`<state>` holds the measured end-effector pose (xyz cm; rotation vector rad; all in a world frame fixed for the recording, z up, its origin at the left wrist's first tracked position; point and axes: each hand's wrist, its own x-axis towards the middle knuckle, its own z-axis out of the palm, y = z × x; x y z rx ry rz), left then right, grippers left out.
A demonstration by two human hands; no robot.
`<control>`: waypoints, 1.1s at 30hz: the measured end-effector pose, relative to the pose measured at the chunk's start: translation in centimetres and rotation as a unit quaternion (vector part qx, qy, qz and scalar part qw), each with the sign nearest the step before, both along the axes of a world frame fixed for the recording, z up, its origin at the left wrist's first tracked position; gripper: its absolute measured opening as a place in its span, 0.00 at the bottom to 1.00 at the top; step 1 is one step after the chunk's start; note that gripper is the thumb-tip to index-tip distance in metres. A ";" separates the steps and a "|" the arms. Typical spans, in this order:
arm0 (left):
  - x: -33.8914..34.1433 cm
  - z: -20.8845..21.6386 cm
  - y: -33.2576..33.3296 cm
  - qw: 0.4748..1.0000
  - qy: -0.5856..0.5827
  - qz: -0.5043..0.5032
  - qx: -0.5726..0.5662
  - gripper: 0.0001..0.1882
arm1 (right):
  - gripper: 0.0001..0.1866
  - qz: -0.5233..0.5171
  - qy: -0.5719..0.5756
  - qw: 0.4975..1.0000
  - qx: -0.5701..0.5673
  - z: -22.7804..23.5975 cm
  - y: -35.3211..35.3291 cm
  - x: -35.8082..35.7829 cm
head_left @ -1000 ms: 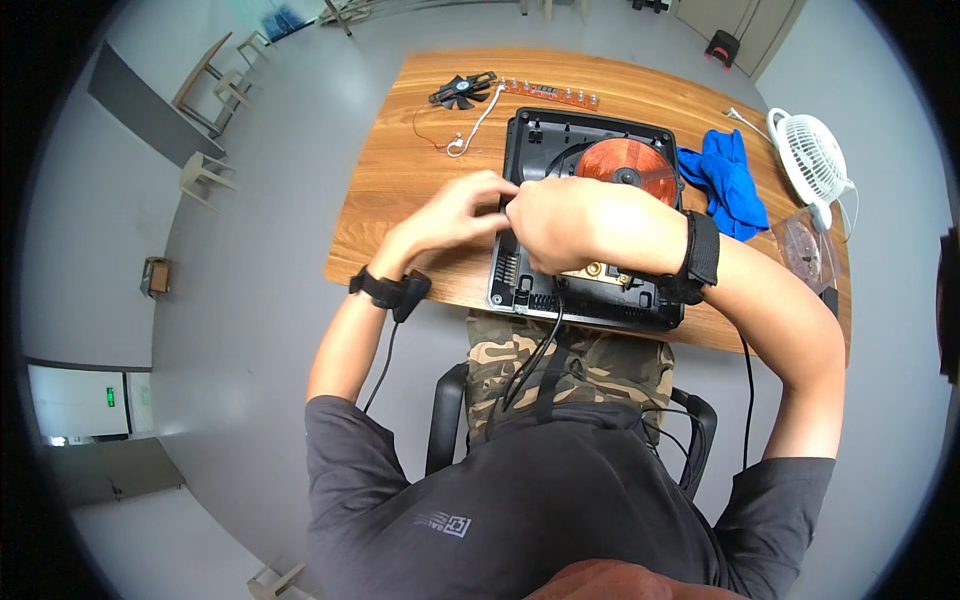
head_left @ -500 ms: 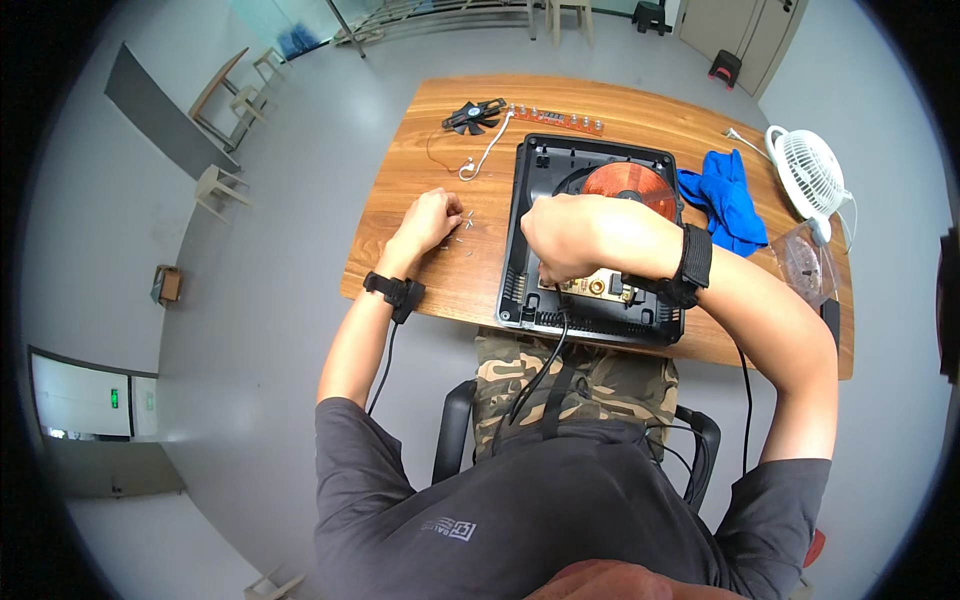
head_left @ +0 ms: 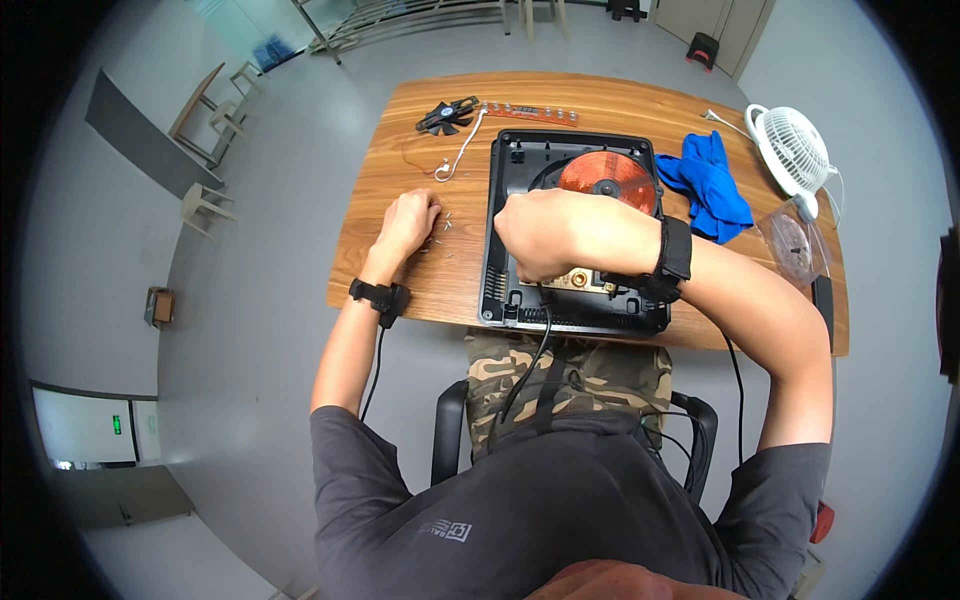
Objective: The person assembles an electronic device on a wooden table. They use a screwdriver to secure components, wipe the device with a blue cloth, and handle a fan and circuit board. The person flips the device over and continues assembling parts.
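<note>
An induction cooker base point(head_left: 485, 300), a black open housing, lies near the table's front edge. Its round copper coil point(head_left: 600, 172) sits at the far side, and a circuit board point(head_left: 565, 283) shows at the near side. My right hand point(head_left: 545, 235) is closed over the housing's left part, just at the board's edge; its fingertips and anything in them are hidden beneath it. To the left, my left hand point(head_left: 408, 222) rests on the tabletop, fingers curled in, their tips out of sight. Several small screws point(head_left: 446, 222) lie beside its fingers.
A black fan point(head_left: 447, 116) and an orange strip board point(head_left: 530, 110) with white wires lie at the back. A blue cloth point(head_left: 712, 185), a white electric fan point(head_left: 790, 150) and a clear plastic bag point(head_left: 795, 245) are on the right. A black cable point(head_left: 530, 370) hangs off the front edge.
The whole view has shifted slightly, moving the table a little left and up in the picture. Both hands keep their places, with no visible change in grip.
</note>
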<state>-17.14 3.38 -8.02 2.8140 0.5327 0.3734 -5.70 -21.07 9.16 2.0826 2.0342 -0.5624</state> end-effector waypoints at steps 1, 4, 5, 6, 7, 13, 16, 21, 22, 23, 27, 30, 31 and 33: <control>0.0 0.5 -0.2 1.000 -0.008 0.012 -0.012 0.07 | 0.15 -0.001 -0.006 1.000 -0.018 0.0 0.2 -0.1; 0.4 2.1 -1.0 0.996 -0.057 -0.014 -0.073 0.06 | 0.15 0.004 -0.011 1.000 -0.029 0.7 0.2 -0.1; 0.7 2.8 -1.9 0.993 -0.074 -0.023 -0.092 0.05 | 0.17 -0.004 -0.017 0.999 -0.029 0.9 0.2 0.0; 1.1 3.8 -2.9 0.991 -0.079 -0.033 -0.102 0.05 | 0.18 -0.020 -0.013 0.999 -0.021 1.4 -0.1 0.2; 1.1 4.7 -3.8 0.990 -0.084 -0.038 -0.111 0.05 | 0.19 -0.029 -0.009 0.999 -0.012 2.2 -0.2 0.2; 0.8 4.8 -6.3 0.972 -0.102 -0.123 -0.173 0.06 | 0.22 -0.023 -0.020 0.997 0.065 6.2 -1.4 2.2; 1.4 5.2 -8.0 0.957 -0.076 -0.174 -0.221 0.05 | 0.22 -0.027 -0.001 0.995 0.099 5.2 -1.4 5.0; 2.1 4.5 -9.1 0.957 -0.063 -0.184 -0.217 0.15 | 0.23 0.001 0.043 0.986 0.163 4.2 -2.4 7.0; 2.4 4.2 -9.2 0.958 -0.063 -0.190 -0.207 0.14 | 0.22 -0.001 0.045 0.985 0.164 3.9 -2.6 7.2; 2.7 3.9 -9.3 0.959 -0.063 -0.195 -0.196 0.14 | 0.22 -0.002 0.047 0.985 0.164 3.6 -2.7 7.4; 3.1 3.4 -9.8 0.958 -0.067 -0.212 -0.182 0.12 | 0.21 0.013 0.055 0.981 0.183 1.9 -3.1 8.5; 3.1 3.1 -9.6 0.954 -0.063 -0.216 -0.196 0.11 | 0.20 0.004 0.045 0.987 0.153 2.1 -2.9 7.9; 3.1 3.2 -9.6 0.956 -0.060 -0.216 -0.191 0.11 | 0.20 0.007 0.048 0.986 0.157 1.9 -2.9 7.9; 3.2 3.5 -9.6 0.958 -0.054 -0.215 -0.181 0.11 | 0.19 0.012 0.055 0.985 0.165 1.4 -2.9 8.0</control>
